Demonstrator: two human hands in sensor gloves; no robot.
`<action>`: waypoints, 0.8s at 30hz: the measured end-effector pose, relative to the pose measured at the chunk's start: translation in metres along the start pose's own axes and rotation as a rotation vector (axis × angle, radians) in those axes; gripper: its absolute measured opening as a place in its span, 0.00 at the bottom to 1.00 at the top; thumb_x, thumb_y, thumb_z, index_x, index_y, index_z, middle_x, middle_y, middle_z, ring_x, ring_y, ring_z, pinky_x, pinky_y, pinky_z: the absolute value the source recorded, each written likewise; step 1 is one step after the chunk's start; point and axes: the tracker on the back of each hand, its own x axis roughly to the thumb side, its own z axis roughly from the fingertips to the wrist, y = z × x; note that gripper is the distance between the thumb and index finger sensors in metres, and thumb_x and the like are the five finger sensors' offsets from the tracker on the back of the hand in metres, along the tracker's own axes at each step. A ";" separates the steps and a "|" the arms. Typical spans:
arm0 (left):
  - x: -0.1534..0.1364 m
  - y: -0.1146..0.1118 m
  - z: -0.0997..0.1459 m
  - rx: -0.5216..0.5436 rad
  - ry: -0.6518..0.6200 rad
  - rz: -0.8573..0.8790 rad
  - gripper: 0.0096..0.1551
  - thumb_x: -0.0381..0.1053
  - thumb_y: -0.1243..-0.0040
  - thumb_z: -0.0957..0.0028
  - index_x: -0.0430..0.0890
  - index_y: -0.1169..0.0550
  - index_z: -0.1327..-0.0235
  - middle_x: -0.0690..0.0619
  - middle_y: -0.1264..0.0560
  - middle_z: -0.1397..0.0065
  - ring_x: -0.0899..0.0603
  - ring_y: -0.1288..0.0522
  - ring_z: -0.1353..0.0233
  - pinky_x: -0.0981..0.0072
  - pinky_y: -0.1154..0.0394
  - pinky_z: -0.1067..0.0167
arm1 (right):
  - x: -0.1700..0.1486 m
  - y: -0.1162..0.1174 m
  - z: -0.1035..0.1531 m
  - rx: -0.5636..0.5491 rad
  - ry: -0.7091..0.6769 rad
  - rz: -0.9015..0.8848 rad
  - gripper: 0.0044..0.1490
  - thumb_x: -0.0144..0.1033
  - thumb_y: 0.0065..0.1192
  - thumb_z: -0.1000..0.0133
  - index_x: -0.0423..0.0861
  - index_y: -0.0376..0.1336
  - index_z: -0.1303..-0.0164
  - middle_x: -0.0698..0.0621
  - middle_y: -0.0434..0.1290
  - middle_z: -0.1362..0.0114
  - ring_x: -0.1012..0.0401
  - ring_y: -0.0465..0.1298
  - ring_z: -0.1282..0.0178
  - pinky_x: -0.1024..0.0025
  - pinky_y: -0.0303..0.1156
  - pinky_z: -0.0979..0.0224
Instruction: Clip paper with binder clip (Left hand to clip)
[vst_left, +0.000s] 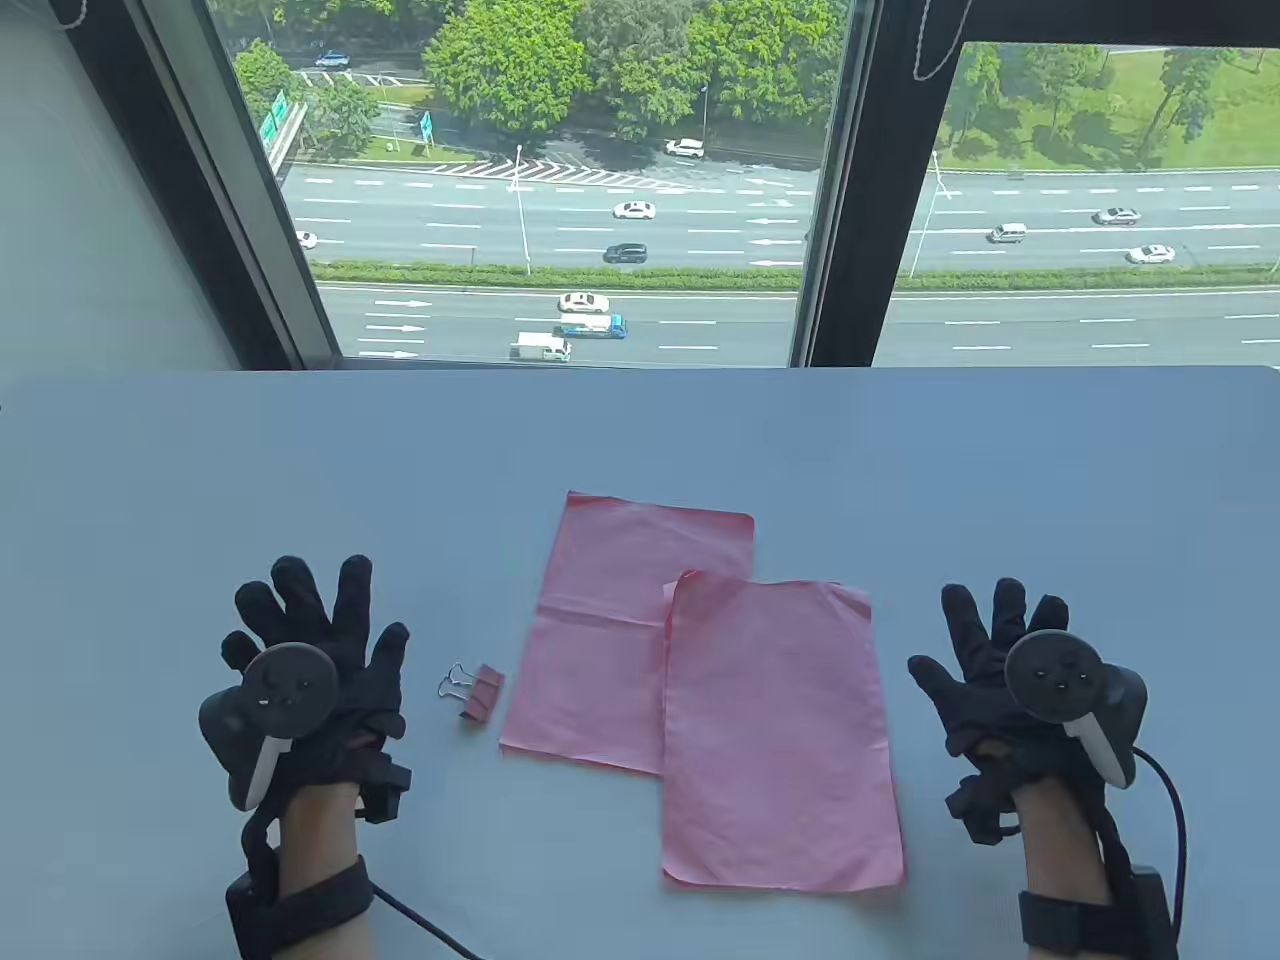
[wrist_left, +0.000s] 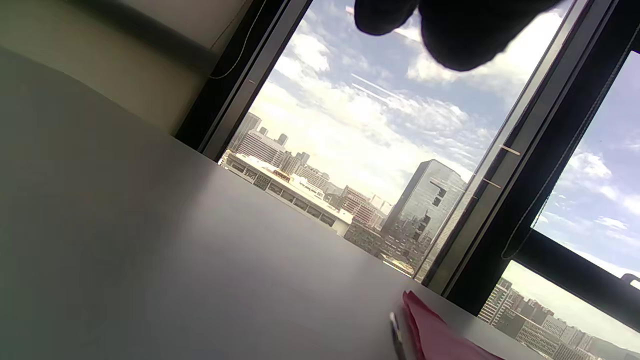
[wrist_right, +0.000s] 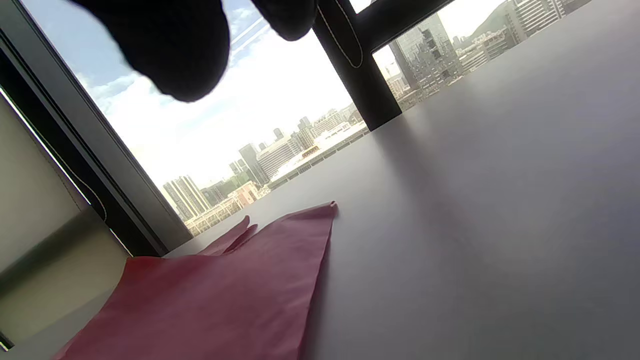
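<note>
We saw two pink sheets of paper lying flat near the middle of the table. The far sheet lay toward twelve o'clock, and the near sheet sat toward five o'clock from it, overlapping the far sheet's right lower part. The far sheet carried a faint horizontal crease across it.

The binder clip, pink-bodied with its wire handles pointing toward nine o'clock, rested on the table just beside the far sheet's lower left corner, at about nine o'clock from it and apart from the paper. In the left wrist view we caught only a blurred sliver of the clip and a pink paper edge at the bottom right.

The left hand lay palm down on the table with its fingers spread wide, holding nothing, at nine o'clock from the clip and near it without touching. The right hand lay likewise, fingers fanned out and empty, at three o'clock from the near sheet and clear of its edge.

In the right wrist view we saw the near sheet lying flat, with dark fingertips hanging above the table.
</note>
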 end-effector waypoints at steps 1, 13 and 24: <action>0.001 -0.001 0.000 -0.008 -0.004 -0.003 0.43 0.66 0.47 0.48 0.65 0.44 0.17 0.52 0.65 0.14 0.41 0.79 0.24 0.39 0.77 0.38 | 0.000 0.000 0.000 0.001 -0.001 0.000 0.50 0.56 0.64 0.48 0.54 0.46 0.19 0.43 0.33 0.18 0.39 0.24 0.27 0.31 0.28 0.34; 0.009 -0.011 -0.002 -0.055 -0.052 -0.040 0.45 0.67 0.44 0.49 0.65 0.44 0.17 0.53 0.65 0.14 0.42 0.78 0.24 0.39 0.77 0.38 | 0.013 0.009 -0.002 0.148 -0.134 -0.002 0.59 0.58 0.74 0.53 0.56 0.44 0.19 0.44 0.32 0.17 0.38 0.24 0.27 0.31 0.26 0.34; 0.015 -0.020 -0.002 -0.109 -0.074 -0.059 0.45 0.68 0.44 0.50 0.64 0.44 0.17 0.53 0.64 0.14 0.41 0.77 0.23 0.39 0.77 0.37 | 0.024 0.018 0.000 0.221 -0.143 0.020 0.59 0.54 0.75 0.52 0.56 0.43 0.19 0.44 0.32 0.17 0.38 0.24 0.26 0.30 0.26 0.33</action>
